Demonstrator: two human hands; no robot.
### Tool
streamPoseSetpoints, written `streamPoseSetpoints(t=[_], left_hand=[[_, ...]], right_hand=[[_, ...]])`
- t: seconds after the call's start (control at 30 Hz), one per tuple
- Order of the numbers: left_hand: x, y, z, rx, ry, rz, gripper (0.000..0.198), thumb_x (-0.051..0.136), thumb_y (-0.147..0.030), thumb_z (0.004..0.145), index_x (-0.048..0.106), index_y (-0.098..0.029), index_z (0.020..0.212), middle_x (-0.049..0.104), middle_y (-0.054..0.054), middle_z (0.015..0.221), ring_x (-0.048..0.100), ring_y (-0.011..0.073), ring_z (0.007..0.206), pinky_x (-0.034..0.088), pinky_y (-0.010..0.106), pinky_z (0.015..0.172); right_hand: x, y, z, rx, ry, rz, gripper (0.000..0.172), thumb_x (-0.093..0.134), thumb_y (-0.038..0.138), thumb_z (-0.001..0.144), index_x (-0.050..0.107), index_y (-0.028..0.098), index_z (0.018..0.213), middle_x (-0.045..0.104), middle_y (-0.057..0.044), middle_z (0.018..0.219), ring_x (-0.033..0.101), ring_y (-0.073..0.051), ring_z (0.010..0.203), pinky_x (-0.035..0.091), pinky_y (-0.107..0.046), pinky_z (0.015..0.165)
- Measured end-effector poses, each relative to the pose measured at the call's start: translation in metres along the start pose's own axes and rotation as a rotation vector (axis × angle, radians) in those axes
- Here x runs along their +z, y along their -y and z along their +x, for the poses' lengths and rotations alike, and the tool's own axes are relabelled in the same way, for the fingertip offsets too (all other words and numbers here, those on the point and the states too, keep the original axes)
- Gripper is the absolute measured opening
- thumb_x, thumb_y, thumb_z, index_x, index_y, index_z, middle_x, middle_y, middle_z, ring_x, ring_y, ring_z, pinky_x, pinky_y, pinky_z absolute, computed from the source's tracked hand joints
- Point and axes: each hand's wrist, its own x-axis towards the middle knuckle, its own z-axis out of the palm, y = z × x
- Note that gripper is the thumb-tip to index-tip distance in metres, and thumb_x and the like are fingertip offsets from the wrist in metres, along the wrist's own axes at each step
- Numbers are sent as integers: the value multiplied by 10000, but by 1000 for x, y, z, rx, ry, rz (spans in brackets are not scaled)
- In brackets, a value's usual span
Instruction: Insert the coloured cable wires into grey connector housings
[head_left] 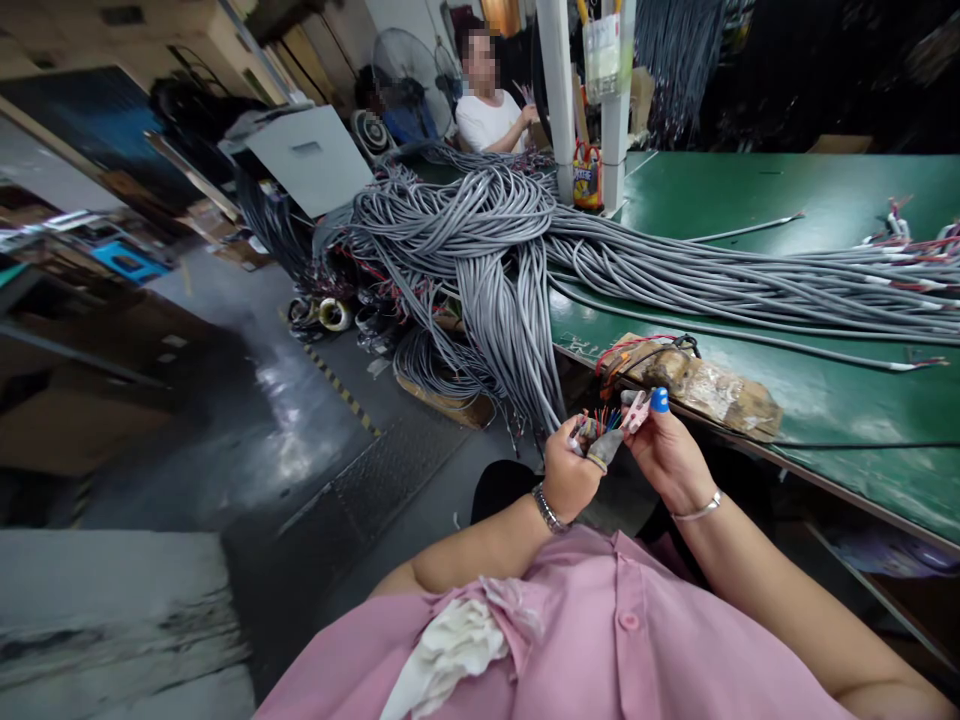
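Note:
My left hand, with a metal watch at the wrist, is closed around the end of a grey cable whose thin coloured wires fan out between my hands. Grey finger covers show on some of its fingers. My right hand, with a silver bracelet and a blue cover on the thumb, pinches a small pink-and-white piece beside the wire ends. Just beyond my hands, a taped brown block with red and black leads lies at the table edge.
A large bundle of grey cables lies across the green table and hangs over its left end. White posts rise from the table. Behind it sits a person in a white shirt, near a fan. A grey box stands left.

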Motion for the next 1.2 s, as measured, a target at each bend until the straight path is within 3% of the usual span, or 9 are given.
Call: streamPoseSetpoints(t=[0.23,0.37,0.6,0.87,1.1,1.2], left_hand=[[-1,2,-4,-27,13,5,314,758,-378,717,526,-168,735,525,-56,518,472,68,420,378,176,408],[-6,7,-7,6,49,27,304,740,-377,739,518,-170,719,513,-62,519,474,65,417,378,170,400],[-16,16,-14,3,41,47,305,718,-377,766,499,-175,703,510,-64,520,481,62,412,400,170,412],[-19,23,-18,-37,29,19,311,703,-409,773,506,-175,718,512,-57,533,481,66,415,409,178,407],[-19,28,-21,-39,64,11,283,703,-389,774,528,-171,735,539,-42,560,492,73,441,403,184,428],[-20,31,-22,-39,100,10,267,709,-379,769,550,-165,744,551,-32,579,496,75,471,414,186,460]], right_hand=[[-7,1,-5,137,116,19,478,633,665,743,709,206,852,693,-14,753,612,-131,652,509,-242,610],[-18,5,-5,172,108,24,503,553,695,783,691,218,855,693,-24,778,624,-144,681,514,-255,626],[-38,7,-7,184,21,35,344,624,561,813,670,222,778,683,-23,766,616,-144,679,521,-257,617],[-51,-4,-18,215,77,-68,262,683,465,802,709,206,835,645,-23,789,564,-122,669,500,-238,603],[-37,-8,-37,136,250,-303,190,763,331,752,705,188,864,614,-9,778,504,-100,636,449,-240,610],[-29,-10,-43,73,253,-416,191,785,295,726,712,187,866,613,-1,742,493,-101,627,421,-233,593]])
